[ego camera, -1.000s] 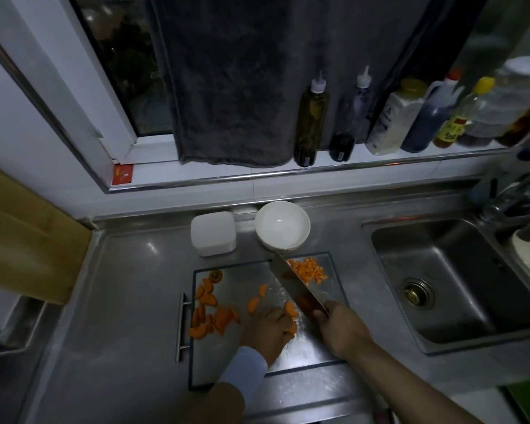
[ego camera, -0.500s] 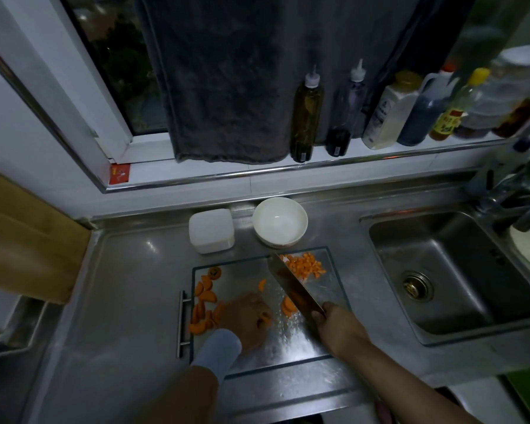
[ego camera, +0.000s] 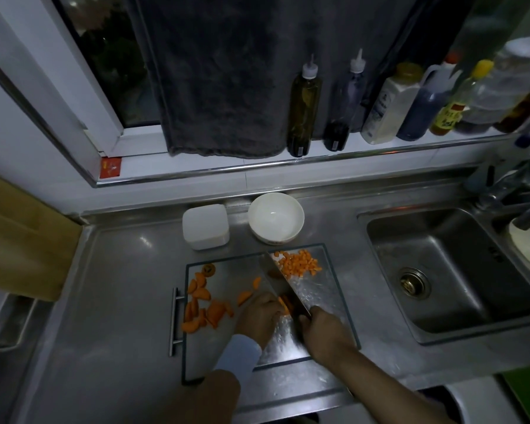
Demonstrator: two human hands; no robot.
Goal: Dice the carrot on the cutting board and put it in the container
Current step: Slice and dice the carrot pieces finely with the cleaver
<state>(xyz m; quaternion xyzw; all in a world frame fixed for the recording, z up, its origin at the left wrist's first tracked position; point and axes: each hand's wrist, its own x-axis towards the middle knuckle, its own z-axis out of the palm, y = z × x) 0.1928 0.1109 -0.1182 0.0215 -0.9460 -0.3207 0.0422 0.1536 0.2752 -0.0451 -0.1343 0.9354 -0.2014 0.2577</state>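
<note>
A glass cutting board [ego camera: 328, 283] lies on the steel counter. A heap of diced carrot [ego camera: 299, 263] sits at its far right corner, and larger carrot slices [ego camera: 204, 307] are strewn along its left side. My right hand [ego camera: 325, 332] grips the handle of a cleaver [ego camera: 280, 284], whose blade runs up toward the diced heap. My left hand [ego camera: 257, 315] holds a few carrot slices [ego camera: 285, 302] down against the blade's left face. The white bowl [ego camera: 276, 217] and a white square lidded container [ego camera: 205, 226] stand just behind the board.
A steel sink [ego camera: 447, 270] opens to the right of the board. Several sauce and oil bottles [ego camera: 305, 108] line the window ledge, with a dark towel [ego camera: 227, 78] hanging above. A wooden board [ego camera: 19, 240] leans at the left. The board's metal handle [ego camera: 175, 321] sticks out leftward.
My left hand had reached left to the strewn slices and has now come back to the cleaver with carrot pieces under its fingers. The cleaver has barely shifted.
</note>
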